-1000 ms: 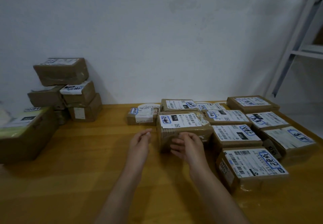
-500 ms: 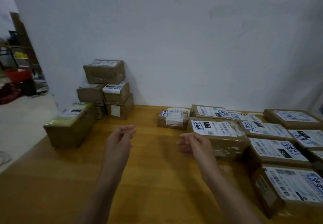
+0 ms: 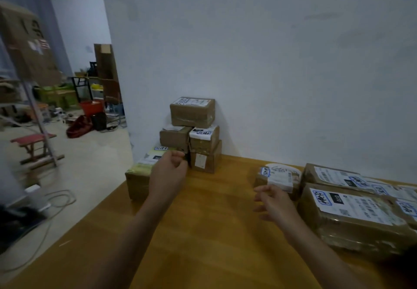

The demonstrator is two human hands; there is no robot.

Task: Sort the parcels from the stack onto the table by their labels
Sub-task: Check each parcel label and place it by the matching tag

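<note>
A stack of brown parcels [image 3: 198,135] stands against the white wall at the table's far left corner, with one parcel [image 3: 192,111] on top. A long parcel with a yellowish top [image 3: 138,176] lies in front of the stack. My left hand [image 3: 168,173] hovers over that long parcel, fingers loosely curled, holding nothing. My right hand [image 3: 274,202] floats above the wooden table [image 3: 214,232], fingers apart and empty. Sorted parcels with white labels, one of them [image 3: 354,218] near my right hand, lie at the right. A small parcel [image 3: 278,177] sits beyond my right hand.
Left of the table's edge the floor drops away, with a white cable [image 3: 56,200], a red stool [image 3: 33,143], a metal rack leg [image 3: 38,119] and clutter in the room behind. The white wall bounds the table at the back.
The view has swung left toward the stack. My left hand has reached forward to the long parcel by the stack. My right hand has drawn away from the sorted parcels.
</note>
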